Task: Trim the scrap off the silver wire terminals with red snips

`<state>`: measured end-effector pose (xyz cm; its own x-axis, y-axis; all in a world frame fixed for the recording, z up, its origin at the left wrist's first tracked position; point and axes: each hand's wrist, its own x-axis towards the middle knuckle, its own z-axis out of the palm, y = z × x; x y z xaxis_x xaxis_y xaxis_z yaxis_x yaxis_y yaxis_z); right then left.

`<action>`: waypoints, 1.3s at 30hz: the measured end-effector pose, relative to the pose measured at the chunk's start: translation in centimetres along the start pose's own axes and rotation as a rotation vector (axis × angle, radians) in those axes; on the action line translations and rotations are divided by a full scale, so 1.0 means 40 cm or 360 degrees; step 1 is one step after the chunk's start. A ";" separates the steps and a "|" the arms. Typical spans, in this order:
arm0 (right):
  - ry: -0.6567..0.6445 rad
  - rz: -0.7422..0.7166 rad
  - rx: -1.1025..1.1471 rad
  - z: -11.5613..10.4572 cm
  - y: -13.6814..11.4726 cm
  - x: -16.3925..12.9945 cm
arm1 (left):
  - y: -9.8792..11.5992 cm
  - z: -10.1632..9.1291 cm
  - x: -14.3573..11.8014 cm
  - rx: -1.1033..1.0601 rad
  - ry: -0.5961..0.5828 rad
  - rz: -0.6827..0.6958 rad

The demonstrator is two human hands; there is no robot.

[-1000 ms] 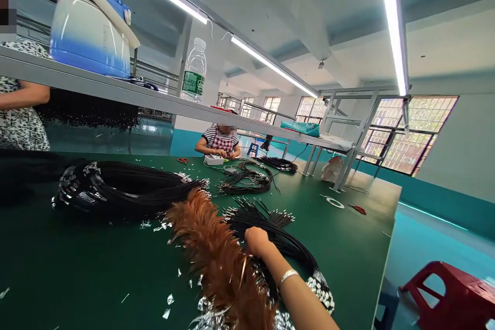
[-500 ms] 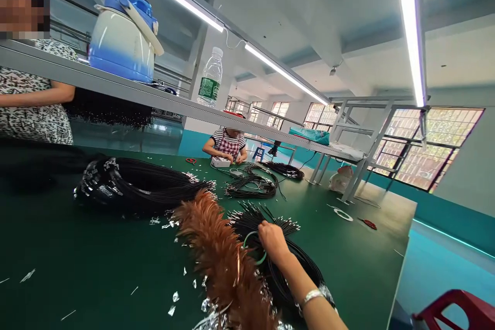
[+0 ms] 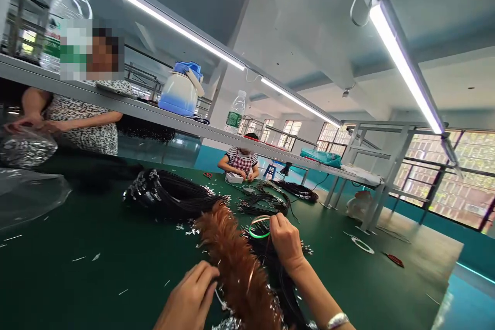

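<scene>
My right hand (image 3: 286,243) is closed, pinching a thin green and copper-coloured ring (image 3: 260,229) that looks like a small roll of narrow tape. It is raised over a bundle of black cords with silvery tips (image 3: 276,268). A long strip of fluffy brown feathers (image 3: 232,263) lies on the table between my hands. Beside its left edge is my left hand (image 3: 193,289), fingers curled together; whatever they may hold is too small to make out.
More black cord coils (image 3: 170,191) lie behind the feathers on the green table (image 3: 127,263). White ring (image 3: 362,245) and red-handled snips (image 3: 393,260) are at the right. An overhead shelf (image 3: 193,126) crosses the view. Two other people work beyond; clear plastic bag (image 3: 31,196) at left.
My left hand has come into view beside the feathers. My right hand has lifted the ring off the cords. The view has swung left, bringing in a second bottle and the plastic bag.
</scene>
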<state>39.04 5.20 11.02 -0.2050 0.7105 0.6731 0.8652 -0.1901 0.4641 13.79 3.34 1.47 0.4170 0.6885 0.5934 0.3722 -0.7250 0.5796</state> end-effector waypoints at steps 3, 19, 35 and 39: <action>0.0112 0.0168 0.0017 -0.023 0.012 0.039 | 0.011 -0.028 0.024 -0.0022 -0.0068 -0.0044; 0.0445 0.0461 0.0054 -0.210 0.128 0.216 | 0.020 -0.052 0.047 -0.0094 -0.0434 -0.0132; 0.0933 0.0053 0.0133 -0.494 0.039 0.213 | 0.146 -0.208 0.096 -0.0410 -0.0027 -0.0139; 0.0903 -0.0152 0.0476 -0.451 -0.114 0.117 | 0.195 -0.336 0.067 -0.0343 0.0341 -0.0055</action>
<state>25.87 -2.82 22.46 -0.4262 0.2310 0.8746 0.9046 0.1115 0.4114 6.68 -0.21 15.08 0.2140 0.7180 0.6624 0.1893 -0.6957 0.6930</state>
